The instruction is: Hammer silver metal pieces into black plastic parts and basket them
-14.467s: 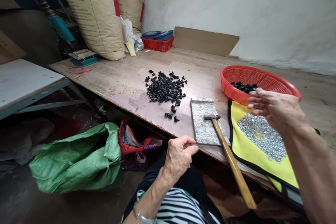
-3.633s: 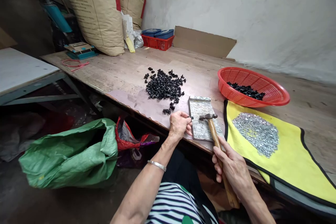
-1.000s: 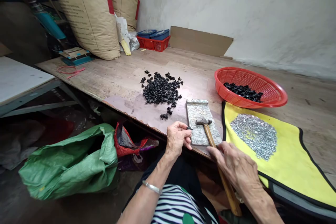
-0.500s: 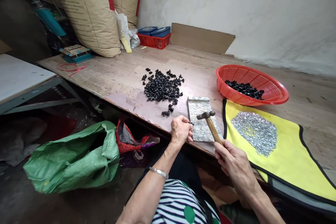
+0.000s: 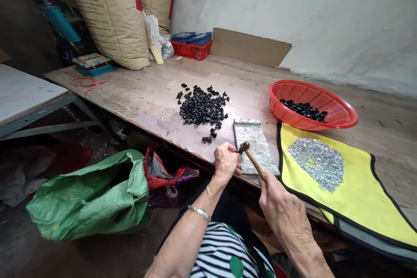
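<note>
My left hand (image 5: 226, 161) is pinched on a small black part at the left edge of a grey stone slab (image 5: 257, 144) near the table's front edge. My right hand (image 5: 280, 208) grips the wooden handle of a small hammer (image 5: 250, 158). The hammer's head sits right at the pinched part by my left fingertips. A heap of small black parts (image 5: 202, 108) lies on the table just beyond my left hand.
A red basket (image 5: 339, 115) holding black parts stands to the right. A yellow cloth (image 5: 358, 191) carries a heap of small silvery pieces (image 5: 316, 164). Brown sacks (image 5: 107, 13), a small red crate (image 5: 192, 50) and cardboard stand behind. A green bag (image 5: 87, 195) lies on the floor.
The hammer head has come down and leftward from above the slab to the part in my left fingers. My left hand has stayed at the slab's edge.
</note>
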A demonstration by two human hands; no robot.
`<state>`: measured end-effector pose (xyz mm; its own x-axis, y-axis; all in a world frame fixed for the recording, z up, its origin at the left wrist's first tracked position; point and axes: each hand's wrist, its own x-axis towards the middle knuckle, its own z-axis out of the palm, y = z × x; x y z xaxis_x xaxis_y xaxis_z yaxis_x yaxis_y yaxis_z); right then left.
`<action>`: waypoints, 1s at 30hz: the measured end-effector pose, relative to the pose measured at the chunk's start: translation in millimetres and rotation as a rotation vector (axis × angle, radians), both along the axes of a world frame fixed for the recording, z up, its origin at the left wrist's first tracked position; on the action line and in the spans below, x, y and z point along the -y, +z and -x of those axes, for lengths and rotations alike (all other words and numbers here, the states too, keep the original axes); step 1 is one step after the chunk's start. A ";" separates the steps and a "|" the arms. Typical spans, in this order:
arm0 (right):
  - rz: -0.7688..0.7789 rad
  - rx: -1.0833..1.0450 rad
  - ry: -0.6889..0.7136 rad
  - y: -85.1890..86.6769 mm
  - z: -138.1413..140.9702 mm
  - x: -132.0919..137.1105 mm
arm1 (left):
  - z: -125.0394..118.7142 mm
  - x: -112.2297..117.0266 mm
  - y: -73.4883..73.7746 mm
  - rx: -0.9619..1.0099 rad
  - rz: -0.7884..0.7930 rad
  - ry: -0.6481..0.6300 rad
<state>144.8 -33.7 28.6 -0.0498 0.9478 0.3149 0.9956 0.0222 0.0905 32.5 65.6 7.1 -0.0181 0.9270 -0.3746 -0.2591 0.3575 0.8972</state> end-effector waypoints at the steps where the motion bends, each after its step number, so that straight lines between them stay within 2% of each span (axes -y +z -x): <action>1: 0.023 0.008 -0.012 -2.5 0.5 -0.5 | -0.1 -0.3 -0.7 -0.001 -0.006 -0.002; 5: -0.033 -0.022 -0.018 -2.4 -2.5 -2.4 | 0.0 0.1 -1.6 -0.005 -0.022 -0.004; 10: -0.248 -0.098 0.038 17.3 -7.5 0.7 | 0.8 2.1 1.4 0.006 0.009 -0.006; 13: -0.368 -0.142 0.029 16.0 -3.7 2.9 | 1.5 2.3 1.8 0.016 0.003 -0.004; 15: -0.311 -0.098 0.006 6.6 0.5 2.7 | 1.7 1.9 1.0 0.023 -0.005 -0.006; 17: -0.163 -0.022 -0.003 -2.0 2.9 1.6 | 1.6 1.2 0.0 0.027 -0.005 -0.005; 19: -0.075 0.030 -0.021 -2.9 1.8 0.8 | 1.3 0.7 -1.1 0.025 -0.007 -0.002; 21: -0.122 0.025 -0.029 3.7 -1.6 1.4 | 0.7 0.6 -2.2 0.027 -0.008 -0.003; 23: -0.232 -0.028 -0.038 10.8 -4.1 3.2 | 0.2 0.7 -3.1 0.027 -0.005 -0.003; 25: -0.316 -0.067 -0.045 11.1 -3.6 4.9 | -0.1 0.8 -3.6 0.027 -0.001 0.000; 27: -0.277 -0.049 -0.022 4.1 -1.2 5.3 | -0.1 0.9 -3.4 0.021 -0.002 0.007; 30: -0.086 0.024 -0.007 -5.5 0.1 3.8 | 0.2 1.2 -2.1 0.010 -0.002 0.006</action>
